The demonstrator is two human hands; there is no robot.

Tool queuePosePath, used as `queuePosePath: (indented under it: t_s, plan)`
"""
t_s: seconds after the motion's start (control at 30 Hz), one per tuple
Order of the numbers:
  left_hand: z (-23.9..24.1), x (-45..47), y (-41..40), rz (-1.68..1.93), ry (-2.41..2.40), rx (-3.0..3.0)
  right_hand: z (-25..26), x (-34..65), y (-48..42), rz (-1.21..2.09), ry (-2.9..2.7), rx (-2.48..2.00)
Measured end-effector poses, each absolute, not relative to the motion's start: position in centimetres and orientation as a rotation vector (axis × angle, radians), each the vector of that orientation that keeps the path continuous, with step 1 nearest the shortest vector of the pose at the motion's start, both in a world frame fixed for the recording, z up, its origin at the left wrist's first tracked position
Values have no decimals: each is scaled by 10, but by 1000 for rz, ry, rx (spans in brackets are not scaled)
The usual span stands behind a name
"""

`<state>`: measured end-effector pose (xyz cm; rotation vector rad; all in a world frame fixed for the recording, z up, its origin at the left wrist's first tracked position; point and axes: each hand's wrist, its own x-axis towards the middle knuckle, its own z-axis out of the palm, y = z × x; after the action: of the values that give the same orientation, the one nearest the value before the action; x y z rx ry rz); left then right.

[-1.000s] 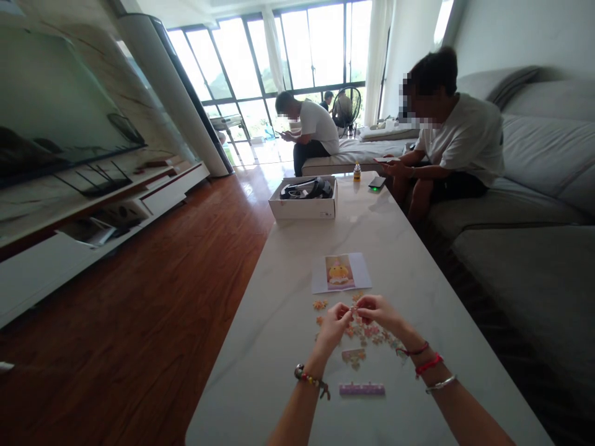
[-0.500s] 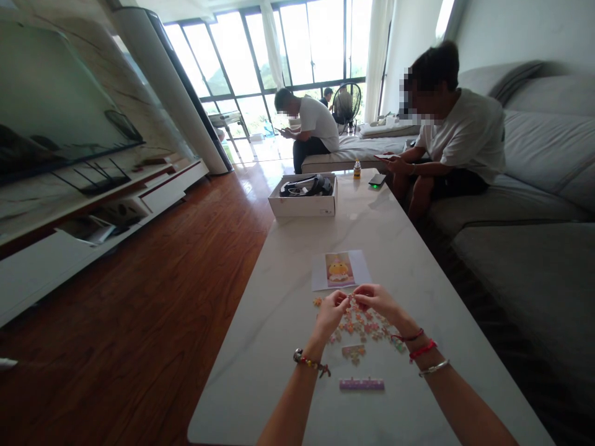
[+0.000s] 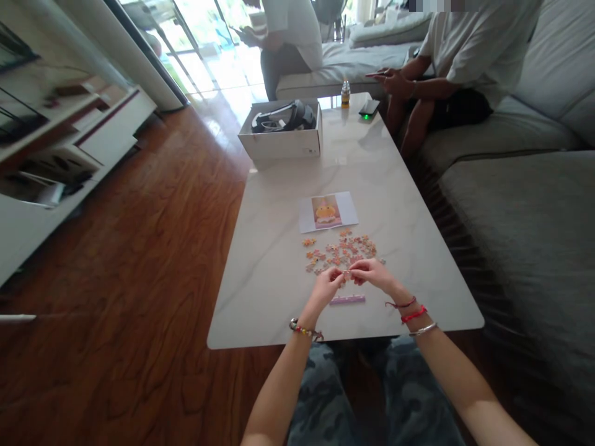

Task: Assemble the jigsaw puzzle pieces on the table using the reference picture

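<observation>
My left hand [image 3: 327,286] and my right hand [image 3: 373,274] meet fingertip to fingertip just above the table. Between them is a small pale jigsaw puzzle piece [image 3: 346,274], pinched from both sides; whether it is one piece or two joined is too small to tell. Loose pink, orange and yellow puzzle pieces [image 3: 344,246] lie spread beyond my fingers. A joined purple puzzle strip [image 3: 348,299] rests on the near side of my hands. Behind the loose pieces is a paper sheet [image 3: 349,207] printed with a yellow cartoon figure.
The white marble-patterned table [image 3: 269,260] ends close to my legs. At its far end stand an open box [image 3: 281,145] with a dark headset, a small bottle [image 3: 345,96] and a device with a green light [image 3: 369,110]. Two people sit on the sofas.
My view has tilted down, so the table's near edge and my legs now show. My hands have drawn closer to the purple strip, still pinching together.
</observation>
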<state>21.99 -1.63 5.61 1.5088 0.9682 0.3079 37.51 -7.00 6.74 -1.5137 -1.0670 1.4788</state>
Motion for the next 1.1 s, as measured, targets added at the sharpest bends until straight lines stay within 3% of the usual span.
queuePosePath:
  t_s: [0.3, 0.67, 1.1]
  plan:
    - [55, 210, -37, 257, 1241, 2141, 43, 387, -80, 1285, -1273, -1774]
    - [45, 217, -36, -31, 1237, 2360, 36, 378, -75, 1043, -1481, -1959]
    - [42, 216, -35, -48, 1163, 2538, 40, 370, -72, 1112, -1419, -2055]
